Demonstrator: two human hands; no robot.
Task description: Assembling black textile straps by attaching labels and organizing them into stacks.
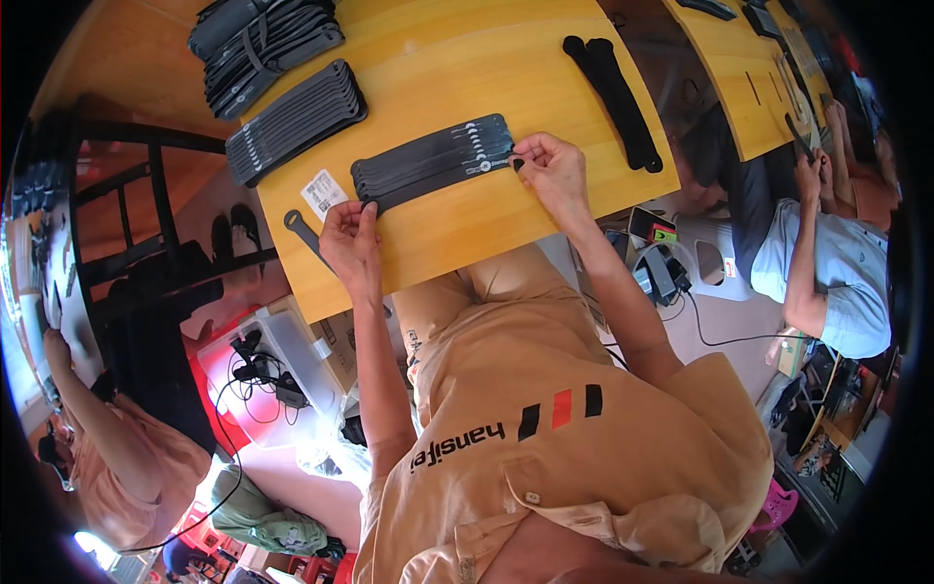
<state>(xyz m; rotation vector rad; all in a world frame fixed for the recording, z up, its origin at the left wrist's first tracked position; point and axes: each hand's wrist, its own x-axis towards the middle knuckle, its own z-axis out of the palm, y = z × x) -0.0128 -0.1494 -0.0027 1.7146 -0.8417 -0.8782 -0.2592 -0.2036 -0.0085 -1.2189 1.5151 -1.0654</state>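
A row of overlapping flat black straps (418, 163) with white printing lies on the yellow wooden table (457, 248) in front of me. My left hand (352, 243) pinches the left end of the nearest strap, thumb and fingers together. At that strap's right end, the fingertips of my right hand (555, 178) are closed on its dark tip. To the left of my left hand lies a single black strap (309, 234) with a hole in its rounded end. A white printed label (322, 193) sits beside the row, partly behind my left hand.
Another fanned stack of black straps (297, 122) lies farther left, with a tied black bundle (263, 49) behind it. Two long black straps (613, 102) rest at the right. Co-workers sit on both sides, one in a light blue shirt (827, 277). A clear bin (282, 375) holds cables.
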